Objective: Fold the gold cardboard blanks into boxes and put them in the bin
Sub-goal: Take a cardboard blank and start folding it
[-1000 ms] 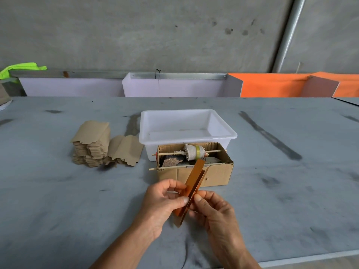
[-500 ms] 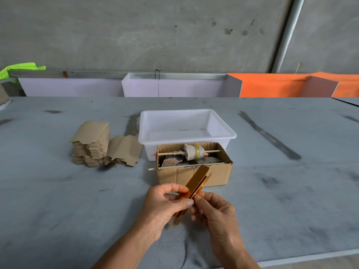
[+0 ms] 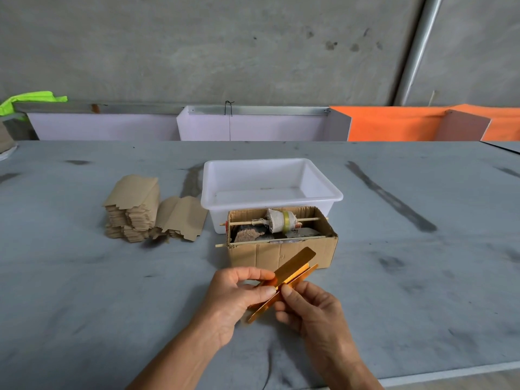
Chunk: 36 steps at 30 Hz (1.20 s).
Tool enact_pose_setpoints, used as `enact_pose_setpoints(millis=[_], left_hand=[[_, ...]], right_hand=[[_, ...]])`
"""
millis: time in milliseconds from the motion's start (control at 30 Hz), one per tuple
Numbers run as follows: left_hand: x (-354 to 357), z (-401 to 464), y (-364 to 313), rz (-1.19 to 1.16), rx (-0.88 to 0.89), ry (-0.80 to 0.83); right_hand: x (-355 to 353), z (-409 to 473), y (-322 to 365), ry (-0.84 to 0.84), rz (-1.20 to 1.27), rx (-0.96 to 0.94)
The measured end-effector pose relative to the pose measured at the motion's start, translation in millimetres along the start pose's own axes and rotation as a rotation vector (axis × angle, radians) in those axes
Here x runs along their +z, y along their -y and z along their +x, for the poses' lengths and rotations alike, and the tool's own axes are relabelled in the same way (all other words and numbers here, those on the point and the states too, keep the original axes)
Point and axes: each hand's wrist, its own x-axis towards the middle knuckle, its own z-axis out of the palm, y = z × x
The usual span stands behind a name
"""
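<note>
I am holding a gold blank [image 3: 292, 273] in both hands above the table [image 3: 84, 291].

My left hand [image 3: 236, 299] and right hand [image 3: 312, 308] are both pinching it between thumb and fingertips, just in front of the cardboard box [image 3: 281, 249]; the white bin [image 3: 270, 181] is sitting behind that.

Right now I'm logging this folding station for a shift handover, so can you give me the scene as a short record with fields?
in hand: gold blank, partly folded, held above the table
left hand: left hand pinches the blank's near half
right hand: right hand pinches it from the other side
bin: white bin, no gold boxes visible inside
supply: stack of flat blanks, brown side up, left of the bin
other: open cardboard box holding a spool on a stick, in front of the bin
</note>
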Motion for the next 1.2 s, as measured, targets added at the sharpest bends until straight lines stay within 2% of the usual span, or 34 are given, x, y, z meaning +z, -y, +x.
enact_pose_setpoints(millis=[233,633,833,1000,1200], left_hand=[[-1.3,3.0,-0.4,-0.126,-0.143,0.026],[0.0,6.5,-3.9,0.013,-0.019,-0.026],[4.9,0.7,2.7,-0.027,-0.052,-0.081],[9.1,0.6,8.0,-0.043,-0.055,-0.151],[-0.1,6.1,1.2,0.028,-0.008,-0.096]], right_hand=[[0.6,0.6,-0.6,0.028,0.057,0.031],[6.5,2.5,-1.2,-0.031,-0.134,-0.024],[9.7,5.7,-2.8,-0.195,-0.103,-0.051],[10.7,4.9,-2.8,-0.218,-0.036,-0.005],[3.3,6.7,7.8,-0.254,-0.017,0.003]])
